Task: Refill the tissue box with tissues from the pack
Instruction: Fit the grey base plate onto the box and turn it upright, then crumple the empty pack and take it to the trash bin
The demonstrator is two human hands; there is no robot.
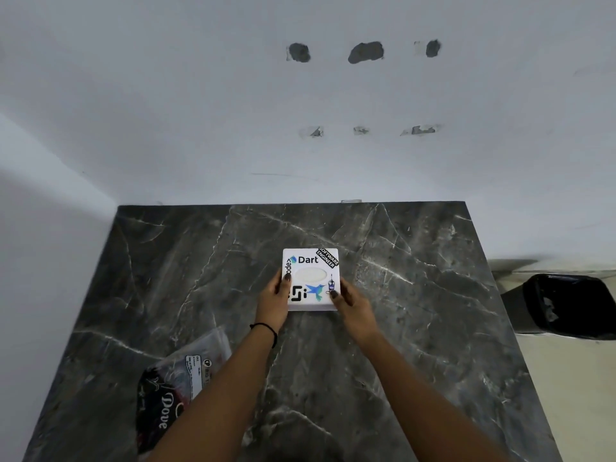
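A white square tissue box (310, 278) covered in stickers sits in the middle of the dark marble table (416, 311). Its oval top opening shows pale tissue inside. My left hand (275, 298) grips the box's left side, thumb on the top. My right hand (350, 303) grips its right side near the front corner. The tissue pack (173, 388), a crumpled clear and black plastic wrapper, lies at the table's front left, partly hidden by my left forearm.
A white wall rises right behind the table's far edge. A black bin (566, 305) with a dark liner stands on the floor to the right of the table.
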